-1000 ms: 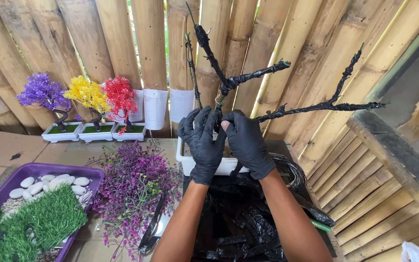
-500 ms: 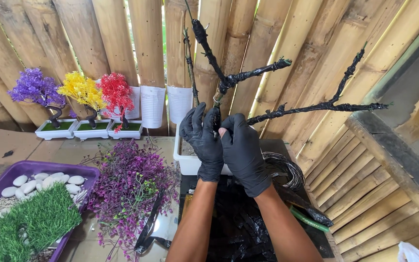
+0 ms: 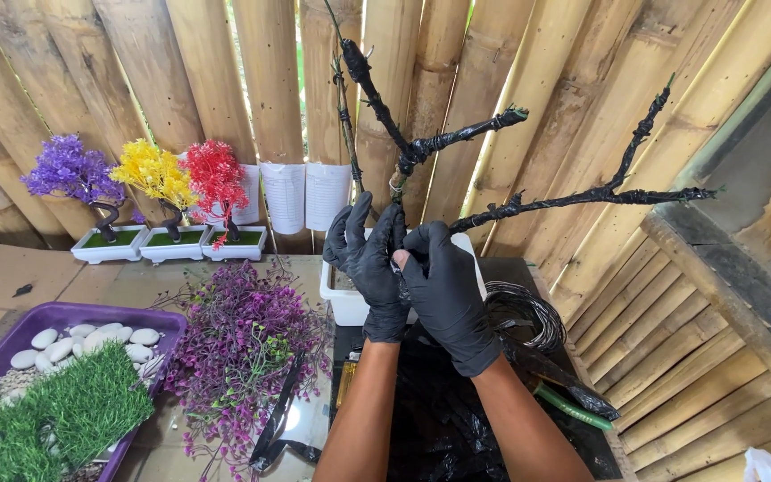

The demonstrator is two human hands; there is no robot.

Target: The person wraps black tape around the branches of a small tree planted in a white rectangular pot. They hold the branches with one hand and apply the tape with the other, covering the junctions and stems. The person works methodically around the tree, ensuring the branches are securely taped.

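Both my hands wear black gloves and close around the trunk of a bare tree frame [image 3: 421,147] wrapped in black tape. My left hand [image 3: 369,259] grips the trunk from the left, fingers upright. My right hand [image 3: 443,290] wraps it from the right, just below the fork. The trunk stands in a white rectangular pot [image 3: 343,299]. One taped branch [image 3: 600,192] reaches far to the right, another [image 3: 470,134] slants up right, and a third [image 3: 363,71] rises to the top edge.
A pile of purple artificial foliage [image 3: 243,344] lies left of the pot. A purple tray [image 3: 64,317] holds white pebbles and fake grass. Three small finished trees [image 3: 158,178] stand by the bamboo wall. A wire coil [image 3: 519,312] and black plastic sheet [image 3: 439,419] lie underneath.
My hands have shifted slightly on the trunk, the right hand wrapping lower and further around it. The view has tilted a little; the tree frame stays upright.
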